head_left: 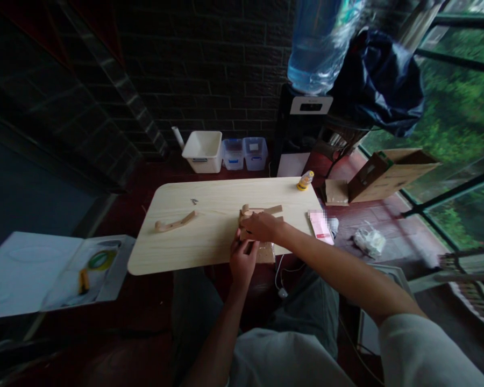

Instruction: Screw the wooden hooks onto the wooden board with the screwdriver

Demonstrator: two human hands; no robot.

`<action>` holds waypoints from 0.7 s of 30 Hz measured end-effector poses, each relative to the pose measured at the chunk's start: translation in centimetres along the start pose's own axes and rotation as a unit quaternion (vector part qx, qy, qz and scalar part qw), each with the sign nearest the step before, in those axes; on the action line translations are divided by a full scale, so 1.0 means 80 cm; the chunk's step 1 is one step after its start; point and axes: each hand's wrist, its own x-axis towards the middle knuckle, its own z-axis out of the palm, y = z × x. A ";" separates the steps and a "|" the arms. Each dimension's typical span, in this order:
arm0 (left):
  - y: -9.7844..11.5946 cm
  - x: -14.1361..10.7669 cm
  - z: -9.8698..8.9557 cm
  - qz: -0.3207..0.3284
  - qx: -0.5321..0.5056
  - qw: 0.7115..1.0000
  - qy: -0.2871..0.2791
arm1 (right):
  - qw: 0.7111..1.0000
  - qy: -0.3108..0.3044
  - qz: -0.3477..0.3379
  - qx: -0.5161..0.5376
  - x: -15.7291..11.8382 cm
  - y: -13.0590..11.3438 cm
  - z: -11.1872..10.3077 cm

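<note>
The two hands work near the centre of the frame, at the front edge of a pale wooden-top table. The right hand lies with bent fingers over a group of light wooden parts, and the left hand reaches them from below, its thumb and fingers bent and a little apart. I cannot tell if either hand pinches a part, because the right hand hides most of the contact. The right forearm crosses the right end of the table and also covers the view there.

Below the wooden parts, a brown flat piece shows at the table edge. To the left in the frame, well apart from the hands, lies a curved wooden piece, with a small metallic object above it. At the upper right corner of the table stands a small bottle with yellow cap; under it in the frame, at the right edge, is a pink packet.

Behind the table are a white bin, two bluish clear bins and a water dispenser. At the right of the frame stands an open cardboard box. At the lower left is an open white case. A white adapter with cable is below the table edge.
</note>
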 end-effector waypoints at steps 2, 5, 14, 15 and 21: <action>0.000 0.001 0.000 0.004 0.002 1.000 -0.002 | 1.000 -0.003 0.008 0.009 -0.003 0.001 0.003; -0.002 0.002 0.000 0.010 0.005 1.000 -0.006 | 0.999 -0.005 0.030 0.041 -0.011 0.003 0.003; 0.001 0.000 0.000 0.000 0.001 1.000 -0.007 | 1.000 -0.021 0.004 0.021 -0.027 0.003 -0.023; 0.001 0.000 0.001 -0.001 0.001 1.000 -0.006 | 1.000 -0.024 0.006 0.010 -0.026 0.001 -0.024; -0.002 0.000 0.002 -0.012 0.010 1.000 0.000 | 1.000 -0.021 -0.007 -0.016 -0.010 -0.005 -0.014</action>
